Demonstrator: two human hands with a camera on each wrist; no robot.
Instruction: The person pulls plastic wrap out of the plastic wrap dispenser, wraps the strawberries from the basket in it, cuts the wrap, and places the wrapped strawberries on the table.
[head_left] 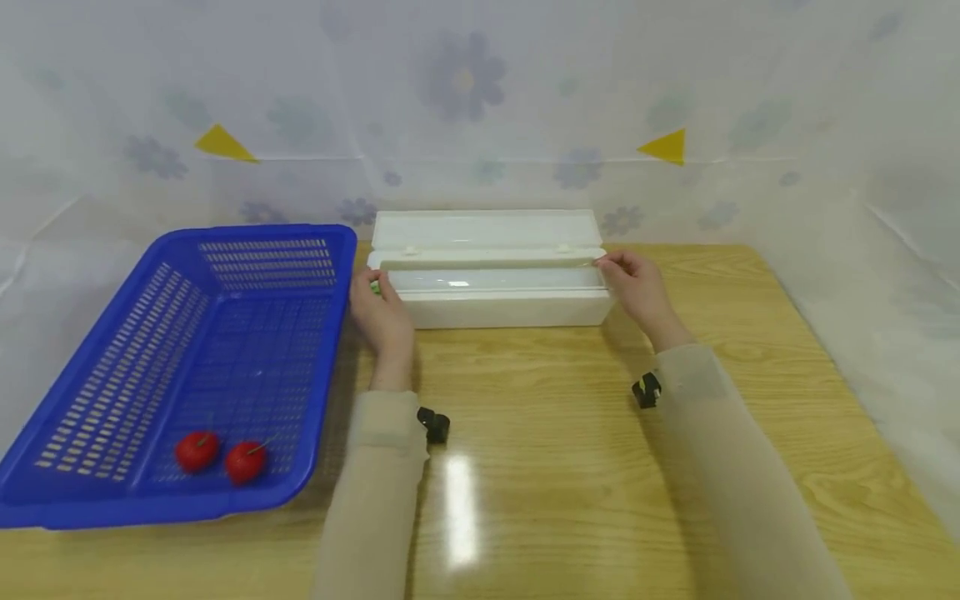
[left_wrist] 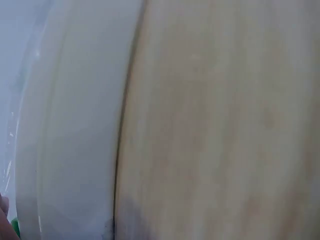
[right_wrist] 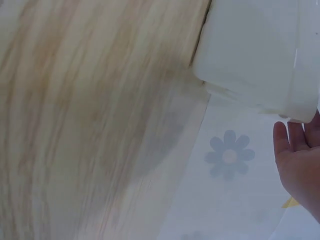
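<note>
A long white plastic wrap dispenser (head_left: 498, 312) sits on the table with its lid (head_left: 487, 229) raised at the back. Across its opening stretches shiny clear plastic wrap (head_left: 495, 277), creased near the left fingertips in the left wrist view. My left hand (head_left: 381, 315) is at the left end, thumb and fingers pinching the wrap's edge. A small green part (head_left: 375, 287) shows beside those fingers. At the right end, my right hand (head_left: 637, 287) pinches the wrap near the back corner. The right wrist view shows its fingers against the box end, their tips partly hidden.
A blue plastic basket (head_left: 324, 400) stands left of the dispenser, close to my left hand. Two red cherry-like fruits (head_left: 197, 451) with stems lie in its near end. Behind the wooden table (head_left: 540, 467) hangs a flowered sheet (head_left: 480, 125) with yellow triangles.
</note>
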